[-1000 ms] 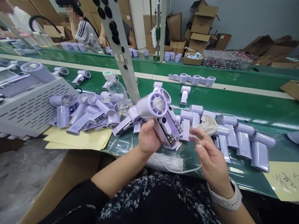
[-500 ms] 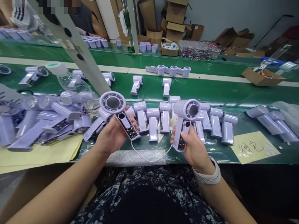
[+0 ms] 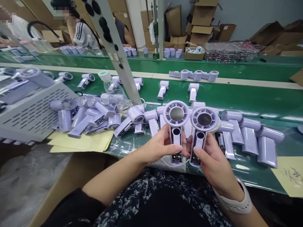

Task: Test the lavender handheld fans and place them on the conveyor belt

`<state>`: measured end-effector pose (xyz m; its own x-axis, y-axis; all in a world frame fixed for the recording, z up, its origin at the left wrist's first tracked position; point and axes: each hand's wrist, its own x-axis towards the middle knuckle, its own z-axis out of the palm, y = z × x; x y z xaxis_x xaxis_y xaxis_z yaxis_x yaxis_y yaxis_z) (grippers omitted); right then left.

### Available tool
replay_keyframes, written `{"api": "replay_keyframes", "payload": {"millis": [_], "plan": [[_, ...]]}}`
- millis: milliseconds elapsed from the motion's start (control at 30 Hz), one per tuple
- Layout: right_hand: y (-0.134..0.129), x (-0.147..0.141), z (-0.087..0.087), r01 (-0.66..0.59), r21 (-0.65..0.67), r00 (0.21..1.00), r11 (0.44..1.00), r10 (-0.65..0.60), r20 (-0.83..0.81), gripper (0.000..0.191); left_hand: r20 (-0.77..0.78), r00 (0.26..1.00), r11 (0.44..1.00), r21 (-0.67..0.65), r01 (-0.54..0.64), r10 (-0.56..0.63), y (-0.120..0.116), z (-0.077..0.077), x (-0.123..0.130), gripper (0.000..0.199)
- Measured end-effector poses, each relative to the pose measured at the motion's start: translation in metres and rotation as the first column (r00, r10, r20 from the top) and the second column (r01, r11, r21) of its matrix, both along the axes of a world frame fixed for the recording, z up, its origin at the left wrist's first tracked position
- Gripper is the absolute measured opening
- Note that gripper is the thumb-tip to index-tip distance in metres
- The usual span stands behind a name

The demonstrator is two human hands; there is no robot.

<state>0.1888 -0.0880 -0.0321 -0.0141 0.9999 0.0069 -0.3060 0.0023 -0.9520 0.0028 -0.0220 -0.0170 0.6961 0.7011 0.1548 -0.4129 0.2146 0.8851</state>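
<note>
My left hand [image 3: 163, 145] is closed round the handle of a lilac handheld fan [image 3: 176, 114], thumb on its front. Beside it, my right hand [image 3: 213, 154] grips a second lilac handheld fan [image 3: 204, 119] the same way. Both fans are upright, side by side, with their round grilles facing me. Each handle is open at the front, showing a dark oval and a circuit board low down. A white cable [image 3: 165, 163] runs by the bottom ends of the handles; its middle is partly hidden. More lilac fans [image 3: 251, 135] lie in a row behind my hands.
A heap of fans [image 3: 92, 115] lies on the left by a slotted grey bin [image 3: 35, 110]. A plastic bottle [image 3: 113, 86] stands near a slanted metal post [image 3: 118, 56]. Several fans lie on the green belt [image 3: 142, 91]. Yellow paper [image 3: 287, 176] is at right. Co-workers sit across.
Both fans have come together in front of me and now face me; before, they were held apart with the cable hanging between them. My view has swung left.
</note>
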Motion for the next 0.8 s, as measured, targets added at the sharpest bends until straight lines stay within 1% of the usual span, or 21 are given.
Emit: {"api": "replay_keyframes", "payload": {"millis": [67, 167, 300, 400, 500, 567, 667, 800], "plan": [[0.000, -0.001, -0.002, -0.020, -0.017, 1.000, 1.000, 0.020, -0.009, 0.048, 0.016, 1.000, 0.999, -0.039, -0.022, 0.023, 0.001, -0.001, 0.003, 0.036], [0.001, -0.002, -0.004, -0.032, -0.044, 0.999, 0.999, 0.032, -0.006, 0.046, 0.030, 0.998, 0.994, -0.091, -0.054, 0.057, 0.001, -0.003, 0.006, 0.036], [0.001, -0.003, -0.003, -0.033, -0.059, 0.999, 0.998, 0.031, -0.031, 0.038, 0.040, 0.998, 0.989, -0.147, -0.033, 0.039, 0.001, -0.005, 0.005, 0.038], [0.000, -0.002, 0.000, -0.043, -0.037, 0.998, 0.998, 0.042, -0.047, 0.029, 0.034, 0.996, 0.985, -0.155, -0.080, 0.087, 0.001, -0.006, 0.003, 0.041], [-0.001, 0.001, 0.003, -0.058, -0.007, 0.997, 0.998, 0.058, -0.046, 0.030, 0.035, 0.996, 0.987, -0.141, -0.074, 0.080, 0.002, -0.007, 0.001, 0.042], [-0.001, 0.002, 0.003, -0.058, -0.009, 0.998, 0.998, 0.058, -0.024, 0.030, 0.019, 0.996, 0.989, -0.125, -0.079, 0.082, 0.003, -0.009, 0.002, 0.041], [0.000, 0.002, 0.001, -0.013, -0.045, 1.000, 0.999, 0.014, 0.008, 0.030, -0.009, 0.993, 0.982, -0.146, -0.118, 0.118, 0.007, -0.014, 0.004, 0.042], [0.001, 0.000, -0.003, 0.026, -0.085, 1.000, 0.996, -0.026, 0.000, 0.023, -0.070, 0.973, 0.940, -0.251, -0.231, 0.221, 0.009, -0.019, 0.006, 0.041]]}}
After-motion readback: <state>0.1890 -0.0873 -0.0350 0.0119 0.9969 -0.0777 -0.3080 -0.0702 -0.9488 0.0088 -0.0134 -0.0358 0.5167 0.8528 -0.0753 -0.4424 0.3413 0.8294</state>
